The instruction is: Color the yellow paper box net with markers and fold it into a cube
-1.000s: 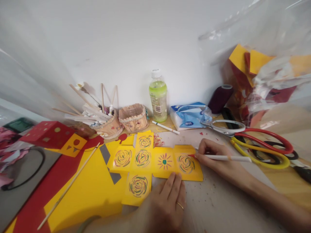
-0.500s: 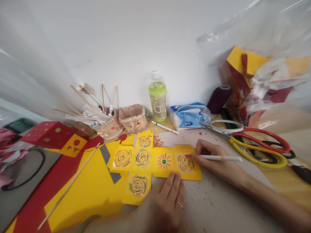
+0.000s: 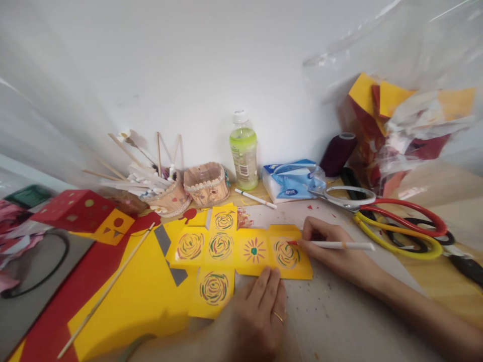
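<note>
While the left hand (image 3: 260, 314) lies flat on the yellow cutout (image 3: 234, 246), the right hand (image 3: 332, 259) pinches a red-tipped marker (image 3: 352, 246).

The left hand (image 3: 260, 312) lies palm down; the right hand (image 3: 335, 260) pinches.

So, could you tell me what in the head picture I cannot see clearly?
Head view: red-tipped marker, partly hidden by the right hand.
Head view: left forearm, cut off by the bottom edge.
Head view: drink bottle, label print too small.
</note>
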Available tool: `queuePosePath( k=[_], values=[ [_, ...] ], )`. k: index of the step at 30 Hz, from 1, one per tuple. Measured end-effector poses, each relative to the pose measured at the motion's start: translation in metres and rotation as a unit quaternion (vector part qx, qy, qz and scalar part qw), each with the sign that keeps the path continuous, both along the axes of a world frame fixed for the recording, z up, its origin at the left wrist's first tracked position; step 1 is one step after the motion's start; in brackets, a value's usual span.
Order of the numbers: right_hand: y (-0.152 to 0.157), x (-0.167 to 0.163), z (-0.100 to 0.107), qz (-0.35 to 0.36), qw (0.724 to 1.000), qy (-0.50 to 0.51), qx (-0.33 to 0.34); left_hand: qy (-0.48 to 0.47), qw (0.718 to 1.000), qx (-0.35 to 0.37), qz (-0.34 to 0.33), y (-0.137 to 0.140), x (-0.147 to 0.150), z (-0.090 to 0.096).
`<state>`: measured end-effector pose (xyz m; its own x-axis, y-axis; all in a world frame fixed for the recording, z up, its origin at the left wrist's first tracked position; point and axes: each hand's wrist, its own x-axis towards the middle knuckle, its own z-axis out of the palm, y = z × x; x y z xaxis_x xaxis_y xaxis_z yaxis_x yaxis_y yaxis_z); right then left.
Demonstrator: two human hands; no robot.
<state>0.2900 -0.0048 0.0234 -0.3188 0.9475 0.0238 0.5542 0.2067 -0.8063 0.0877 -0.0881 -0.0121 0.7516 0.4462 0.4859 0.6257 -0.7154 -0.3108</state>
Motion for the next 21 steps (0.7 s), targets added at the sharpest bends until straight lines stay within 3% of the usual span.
queuePosePath(
  k=[21],
  values=[
    [-0.0008,0.0032,-0.0012,0.012,1.0,0.004,0.002,-0.011,1.0,0.007,0.0,-0.0003,0.0003,-0.0012]
  ],
)
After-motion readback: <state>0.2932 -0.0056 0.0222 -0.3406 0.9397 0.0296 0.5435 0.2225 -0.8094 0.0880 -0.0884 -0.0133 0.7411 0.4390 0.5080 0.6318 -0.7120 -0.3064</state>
